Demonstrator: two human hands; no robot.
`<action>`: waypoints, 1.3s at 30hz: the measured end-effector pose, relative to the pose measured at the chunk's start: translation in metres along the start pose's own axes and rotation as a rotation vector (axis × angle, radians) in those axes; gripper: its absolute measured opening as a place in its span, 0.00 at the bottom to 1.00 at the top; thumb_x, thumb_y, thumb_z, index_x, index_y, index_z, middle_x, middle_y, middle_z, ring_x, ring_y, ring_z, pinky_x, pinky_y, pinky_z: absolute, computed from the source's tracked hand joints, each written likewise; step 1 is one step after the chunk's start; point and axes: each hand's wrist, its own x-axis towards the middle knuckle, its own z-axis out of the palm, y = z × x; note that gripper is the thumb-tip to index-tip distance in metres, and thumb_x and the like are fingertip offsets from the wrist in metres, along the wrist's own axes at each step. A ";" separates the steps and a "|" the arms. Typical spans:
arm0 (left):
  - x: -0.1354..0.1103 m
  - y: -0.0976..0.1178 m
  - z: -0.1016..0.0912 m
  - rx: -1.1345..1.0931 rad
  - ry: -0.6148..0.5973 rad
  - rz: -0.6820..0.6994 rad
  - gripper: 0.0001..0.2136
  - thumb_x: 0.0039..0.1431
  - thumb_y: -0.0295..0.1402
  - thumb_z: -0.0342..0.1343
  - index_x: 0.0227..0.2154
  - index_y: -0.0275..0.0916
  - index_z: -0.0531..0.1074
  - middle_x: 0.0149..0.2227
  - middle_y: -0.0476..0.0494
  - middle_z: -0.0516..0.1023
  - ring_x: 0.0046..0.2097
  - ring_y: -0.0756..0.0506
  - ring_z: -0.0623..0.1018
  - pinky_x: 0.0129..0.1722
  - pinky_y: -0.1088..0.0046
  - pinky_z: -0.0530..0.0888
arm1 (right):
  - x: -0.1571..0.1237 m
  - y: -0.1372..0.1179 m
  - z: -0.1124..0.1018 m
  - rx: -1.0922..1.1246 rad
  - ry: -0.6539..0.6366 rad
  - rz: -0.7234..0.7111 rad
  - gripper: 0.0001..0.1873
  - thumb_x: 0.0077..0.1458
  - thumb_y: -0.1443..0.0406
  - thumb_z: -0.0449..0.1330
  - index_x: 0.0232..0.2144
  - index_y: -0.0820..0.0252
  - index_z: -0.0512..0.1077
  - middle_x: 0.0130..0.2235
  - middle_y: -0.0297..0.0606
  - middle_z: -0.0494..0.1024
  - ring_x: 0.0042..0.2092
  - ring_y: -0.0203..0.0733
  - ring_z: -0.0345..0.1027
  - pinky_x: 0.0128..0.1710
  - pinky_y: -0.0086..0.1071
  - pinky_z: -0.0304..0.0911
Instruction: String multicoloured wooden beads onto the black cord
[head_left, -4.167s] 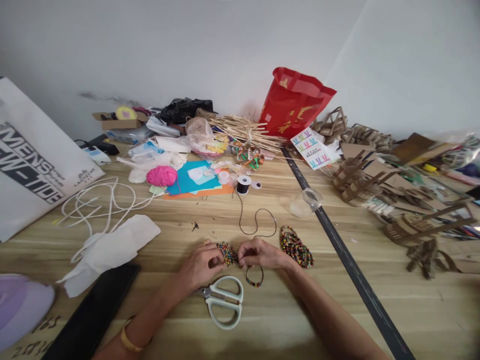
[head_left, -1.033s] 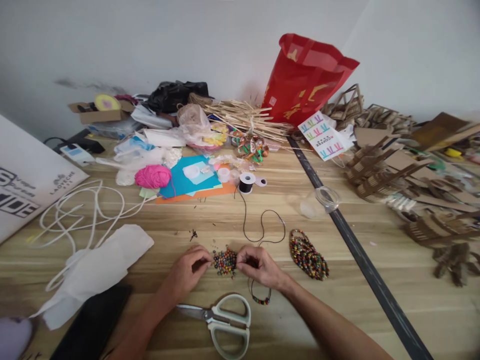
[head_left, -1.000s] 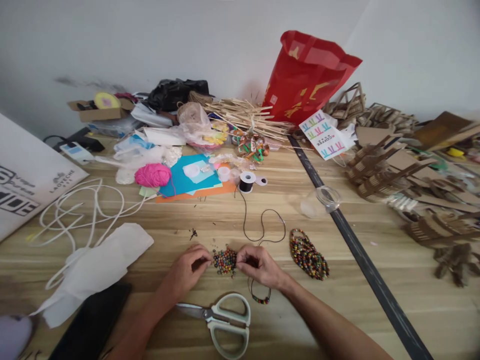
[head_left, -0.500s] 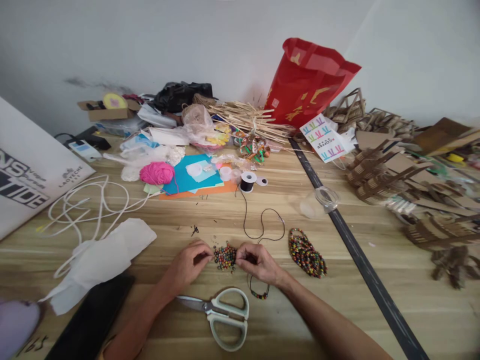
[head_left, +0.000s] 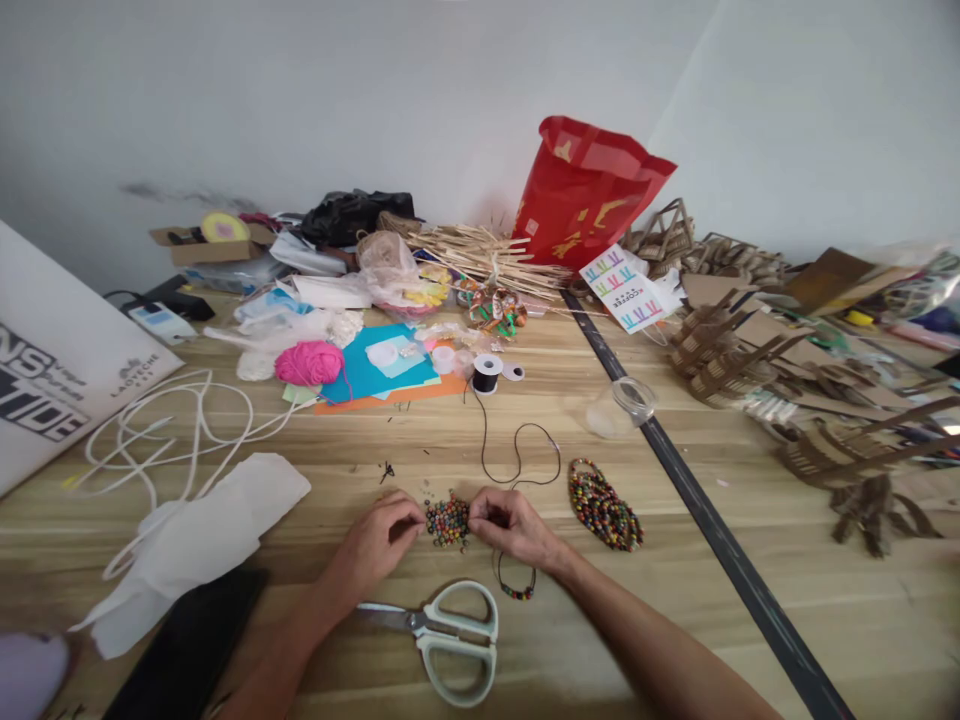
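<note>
Both hands rest on the wooden table (head_left: 750,650) on either side of a small heap of coloured beads (head_left: 447,521). My left hand (head_left: 377,545) pinches its fingertips at the heap's left edge; what it pinches is too small to make out. My right hand (head_left: 512,526) is closed on a black cord (head_left: 517,455) that runs back to a spool (head_left: 487,373). A short beaded loop (head_left: 516,588) hangs from under that hand. White-handled scissors (head_left: 442,637) lie just in front of both hands.
A pile of beaded strands (head_left: 602,506) lies right of my right hand. A clear plastic cup (head_left: 619,405), pink yarn (head_left: 309,363), coloured paper (head_left: 382,365), white cord (head_left: 172,430) and a red bag (head_left: 585,200) sit farther back. A black strip (head_left: 720,545) crosses the table; cardboard pieces (head_left: 817,410) fill the right.
The hands stay at the bead heap with only small finger movements. The view has shifted slightly, so the whole table scene sits a little differently in frame.
</note>
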 end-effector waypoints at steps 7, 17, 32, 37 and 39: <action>-0.002 0.002 0.004 0.022 0.026 0.005 0.07 0.54 0.23 0.51 0.26 0.36 0.72 0.31 0.43 0.74 0.35 0.45 0.75 0.38 0.70 0.70 | -0.002 0.004 -0.001 0.079 0.033 -0.015 0.18 0.52 0.53 0.60 0.27 0.63 0.65 0.21 0.28 0.60 0.22 0.28 0.50 0.21 0.24 0.48; -0.005 0.013 0.010 0.137 0.051 0.055 0.06 0.53 0.21 0.54 0.26 0.35 0.73 0.29 0.45 0.74 0.35 0.46 0.75 0.36 0.73 0.70 | -0.003 0.006 -0.001 0.061 0.035 -0.060 0.18 0.52 0.53 0.60 0.26 0.63 0.65 0.22 0.29 0.61 0.23 0.28 0.50 0.22 0.24 0.49; -0.007 0.008 0.023 0.321 0.031 0.114 0.06 0.55 0.22 0.55 0.29 0.36 0.75 0.31 0.43 0.75 0.37 0.44 0.75 0.39 0.68 0.71 | -0.003 0.005 0.000 -0.005 0.042 -0.078 0.16 0.52 0.55 0.60 0.26 0.64 0.65 0.22 0.29 0.62 0.23 0.29 0.51 0.22 0.24 0.50; -0.006 0.008 0.023 0.362 0.039 0.131 0.06 0.54 0.21 0.55 0.29 0.36 0.75 0.31 0.43 0.75 0.37 0.43 0.75 0.38 0.68 0.72 | -0.003 0.005 0.000 0.007 0.037 -0.068 0.17 0.52 0.55 0.59 0.26 0.63 0.65 0.23 0.30 0.62 0.24 0.29 0.52 0.23 0.24 0.51; -0.006 0.007 0.024 0.374 0.044 0.136 0.06 0.54 0.21 0.55 0.30 0.36 0.76 0.31 0.43 0.75 0.37 0.43 0.75 0.38 0.68 0.72 | -0.003 0.005 0.000 0.005 0.035 -0.073 0.16 0.52 0.55 0.59 0.26 0.63 0.65 0.23 0.30 0.63 0.24 0.29 0.53 0.23 0.24 0.51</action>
